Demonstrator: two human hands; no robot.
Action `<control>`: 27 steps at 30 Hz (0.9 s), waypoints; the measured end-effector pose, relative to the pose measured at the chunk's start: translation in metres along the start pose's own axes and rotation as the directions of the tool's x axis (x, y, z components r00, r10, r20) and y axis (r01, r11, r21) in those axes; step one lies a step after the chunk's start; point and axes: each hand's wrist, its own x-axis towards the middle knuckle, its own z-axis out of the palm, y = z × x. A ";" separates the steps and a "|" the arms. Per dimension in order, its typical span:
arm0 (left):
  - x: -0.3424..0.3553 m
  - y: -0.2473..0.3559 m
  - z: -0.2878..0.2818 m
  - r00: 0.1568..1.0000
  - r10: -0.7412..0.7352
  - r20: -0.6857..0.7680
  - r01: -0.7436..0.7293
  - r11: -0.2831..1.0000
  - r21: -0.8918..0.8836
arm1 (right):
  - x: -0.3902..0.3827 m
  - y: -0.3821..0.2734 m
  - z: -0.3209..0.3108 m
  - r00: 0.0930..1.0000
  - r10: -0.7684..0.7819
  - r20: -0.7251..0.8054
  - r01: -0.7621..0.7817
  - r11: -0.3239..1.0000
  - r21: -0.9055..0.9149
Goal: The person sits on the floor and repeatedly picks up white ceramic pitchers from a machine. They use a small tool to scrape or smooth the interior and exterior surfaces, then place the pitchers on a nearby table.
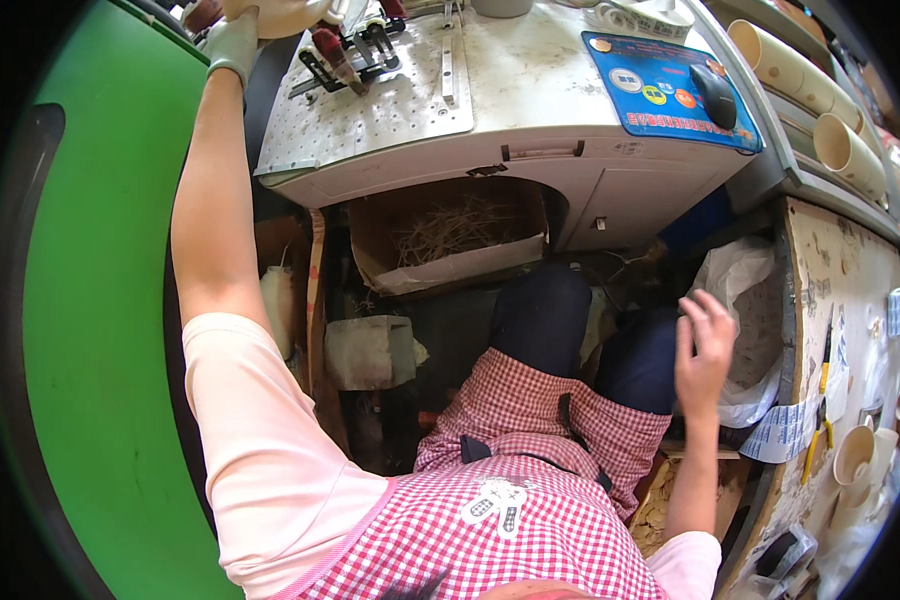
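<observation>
My left arm stretches up to the far left, and my left hand, in a pale glove, sits at the top edge beside a black clamp fixture with a red handle. The frame edge cuts off its fingers, so its grip is hidden. The fixture stands on a perforated metal plate on a white machine table. My bare right hand hovers with fingers spread above my lap, next to a white plastic bag, holding nothing.
A blue mouse pad carries a black mouse. Beige paper tubes lie at the back right. Under the table is a cardboard box of straw-like strips. A side bench holds cups and yellow-handled pliers. A green panel stands left.
</observation>
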 end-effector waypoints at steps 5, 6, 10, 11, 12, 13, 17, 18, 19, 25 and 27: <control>0.004 -0.034 0.007 0.992 0.100 0.083 -0.127 0.882 0.453 | -0.021 -0.021 0.022 0.989 0.148 0.005 -0.148 0.984 0.101; 0.000 -0.033 0.006 0.990 0.114 0.088 -0.140 0.907 0.397 | -0.023 -0.019 0.023 0.987 0.160 0.013 -0.160 0.982 0.104; -0.010 -0.015 -0.003 0.974 -0.069 0.215 -0.023 0.917 0.398 | -0.029 -0.018 0.031 0.990 0.137 0.016 -0.138 0.989 0.055; -0.014 -0.010 -0.005 0.967 -0.059 0.249 -0.023 0.949 0.315 | -0.030 -0.019 0.034 0.992 0.123 -0.006 -0.123 0.992 0.023; -0.019 -0.004 -0.006 0.958 -0.047 0.281 -0.021 0.973 0.231 | -0.031 -0.019 0.038 0.994 0.106 -0.018 -0.106 0.994 -0.010; -0.024 0.001 -0.008 0.953 -0.065 0.295 0.017 0.986 0.163 | -0.032 -0.020 0.041 0.995 0.095 -0.033 -0.096 0.994 -0.043; -0.040 0.018 -0.008 0.924 -0.138 0.356 0.096 0.986 0.134 | -0.034 -0.019 0.050 0.995 0.066 -0.071 -0.074 0.990 -0.123; -0.042 0.020 -0.008 0.920 -0.149 0.363 0.100 0.984 0.150 | -0.034 -0.019 0.051 0.994 0.078 -0.079 -0.086 0.990 -0.114; -0.044 0.022 -0.007 0.902 -0.147 0.406 0.100 0.986 0.135 | -0.034 -0.018 0.052 0.992 0.092 -0.085 -0.101 0.989 -0.106; -0.054 0.026 -0.002 0.887 -0.205 0.414 0.067 0.943 0.325 | -0.034 -0.019 0.051 0.992 0.087 -0.092 -0.096 0.990 -0.102; -0.067 0.026 -0.003 0.838 -0.182 0.515 0.111 0.980 0.166 | -0.035 -0.017 0.051 0.994 0.057 -0.093 -0.067 0.993 -0.102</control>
